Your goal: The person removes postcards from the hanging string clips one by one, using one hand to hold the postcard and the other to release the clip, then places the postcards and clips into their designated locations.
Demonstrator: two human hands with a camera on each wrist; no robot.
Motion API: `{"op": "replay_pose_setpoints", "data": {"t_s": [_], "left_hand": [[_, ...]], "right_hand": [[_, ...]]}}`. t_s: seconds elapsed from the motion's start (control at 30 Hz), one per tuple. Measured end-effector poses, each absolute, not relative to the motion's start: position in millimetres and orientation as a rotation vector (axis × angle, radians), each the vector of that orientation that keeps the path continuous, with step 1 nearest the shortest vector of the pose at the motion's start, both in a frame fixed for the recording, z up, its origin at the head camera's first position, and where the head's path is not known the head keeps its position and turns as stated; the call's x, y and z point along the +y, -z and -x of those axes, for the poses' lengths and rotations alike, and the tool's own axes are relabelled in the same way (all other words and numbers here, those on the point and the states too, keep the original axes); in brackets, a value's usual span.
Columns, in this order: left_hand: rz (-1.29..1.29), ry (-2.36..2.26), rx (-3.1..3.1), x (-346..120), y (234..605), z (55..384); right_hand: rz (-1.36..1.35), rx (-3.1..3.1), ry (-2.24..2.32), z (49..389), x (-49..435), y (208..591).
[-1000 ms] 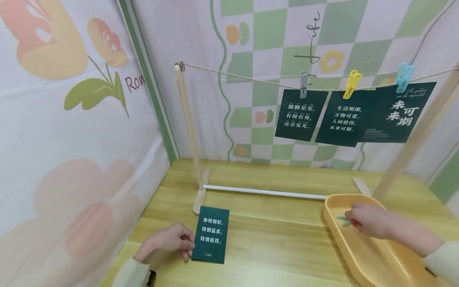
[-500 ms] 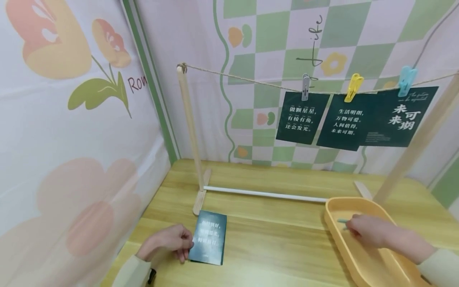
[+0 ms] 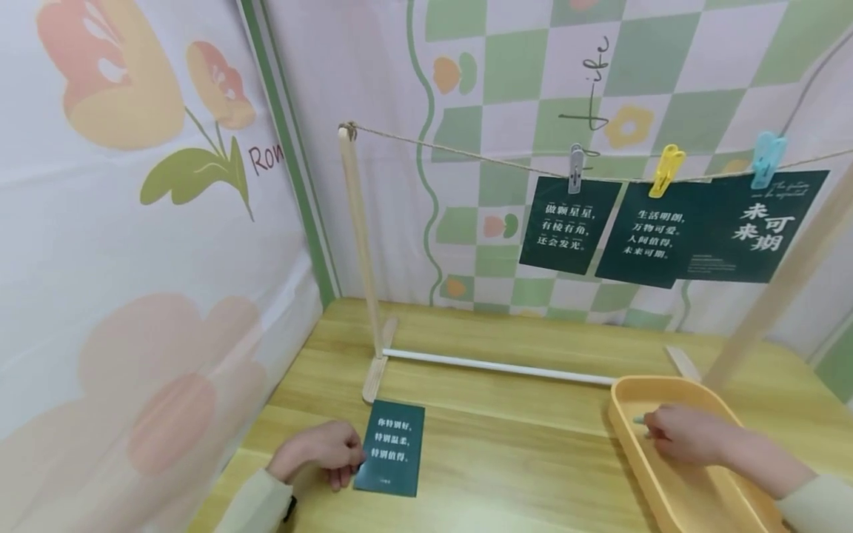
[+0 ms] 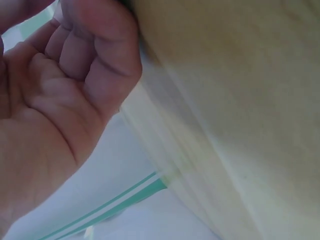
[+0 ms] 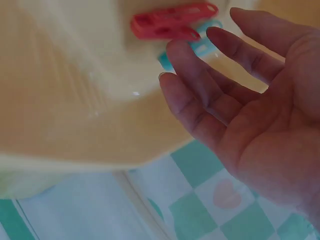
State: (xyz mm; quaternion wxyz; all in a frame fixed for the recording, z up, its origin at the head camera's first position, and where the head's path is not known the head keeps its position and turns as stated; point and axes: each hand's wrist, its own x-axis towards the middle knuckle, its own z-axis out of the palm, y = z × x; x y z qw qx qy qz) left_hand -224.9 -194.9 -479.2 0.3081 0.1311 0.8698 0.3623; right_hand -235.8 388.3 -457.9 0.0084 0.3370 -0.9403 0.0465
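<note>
My left hand pinches the left edge of a dark green card with white writing, low over the wooden table. In the left wrist view the fingers are curled, and the card is out of sight. My right hand reaches into a yellow-orange tray. The right wrist view shows its fingers spread and slightly bent, the tips close to a red clothespin and a teal clothespin beneath it. From the head, only a bit of teal shows past the fingertips; the red one is hidden.
Behind stands a wooden frame with a twine line and a white crossbar. Three green cards hang there under a grey clothespin, a yellow clothespin and a light blue clothespin. Printed cloth closes off the left side.
Half a second ago the card was tilted and shiny; now its writing reads clearly again. The teal clothespin in the tray has become mostly covered by my right hand. The head view has shifted slightly.
</note>
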Motion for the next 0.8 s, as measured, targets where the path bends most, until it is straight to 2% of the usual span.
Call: {"op": "replay_pose_setpoints", "data": {"t_s": [0.4, 0.8], "left_hand": [[-0.329, -0.899, 2.295, -193, 476, 227], [-0.335, -0.963, 2.325, -185, 477, 232]], "right_hand": [[-1.134, -2.776, -0.287, 248, 392, 416], [-0.986, -2.773, -0.188, 254, 366, 354]]}}
